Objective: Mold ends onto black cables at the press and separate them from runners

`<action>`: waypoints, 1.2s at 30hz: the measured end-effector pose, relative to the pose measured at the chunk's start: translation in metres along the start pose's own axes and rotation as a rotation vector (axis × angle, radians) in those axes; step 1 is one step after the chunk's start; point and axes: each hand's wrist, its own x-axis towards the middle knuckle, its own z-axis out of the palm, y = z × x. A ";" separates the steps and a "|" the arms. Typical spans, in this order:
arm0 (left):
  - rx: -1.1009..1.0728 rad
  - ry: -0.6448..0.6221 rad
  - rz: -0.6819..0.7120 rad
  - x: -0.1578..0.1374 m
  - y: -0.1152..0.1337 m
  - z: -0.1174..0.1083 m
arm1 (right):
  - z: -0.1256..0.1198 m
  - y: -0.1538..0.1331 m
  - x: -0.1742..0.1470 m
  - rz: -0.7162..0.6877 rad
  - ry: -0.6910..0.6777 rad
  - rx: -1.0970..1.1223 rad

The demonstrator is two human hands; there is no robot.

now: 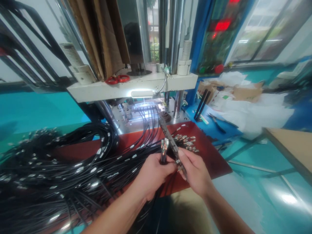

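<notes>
Pinching a short bunch of connector ends [164, 150] upright, the left hand [155, 169] in the head view has its fingers curled around the cables just below the metal tips; the right hand [197, 171] grips the lower part of a dark metal strip [172, 140], thumb against it, the strip slanting up and leftward just beside the bunch. Both sit above the near part of a red board [215, 162]. As for progress, a row of cables runs into the lit fixture [145, 112] of the press, so that set appears loaded, while the strip and the bunch are in the hands, apart from it. A large mass of black cables [80, 165] spreads over the left side, and more loose ends [186, 141] fan out beyond the right hand; which of these are finished and which remain, I cannot tell. Among containers, what looks like an opened cardboard box [248, 92] lies at the right amid crumpled white sheets [264, 109], its contents too blurred to name. Pliers [216, 124] lie on a blue surface [211, 138], and red-handled scissors [117, 79] rest on the press's white plate [97, 92].
</notes>
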 end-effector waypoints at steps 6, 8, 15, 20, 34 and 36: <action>0.006 0.033 -0.009 0.004 -0.003 -0.002 | 0.002 -0.008 -0.001 -0.046 -0.004 -0.140; 0.011 0.018 -0.014 0.004 -0.005 -0.004 | 0.002 -0.008 -0.001 -0.057 -0.016 -0.169; -0.170 0.022 0.055 -0.001 -0.003 -0.015 | -0.006 0.001 0.001 0.083 0.041 0.139; -0.285 0.047 0.052 -0.003 0.000 -0.015 | -0.012 0.002 0.000 0.107 0.076 0.204; -0.402 0.017 0.043 -0.001 0.001 -0.009 | -0.011 -0.001 -0.003 0.156 0.058 0.203; -0.417 0.013 0.006 -0.001 0.001 -0.010 | -0.011 -0.001 -0.003 0.157 0.056 0.188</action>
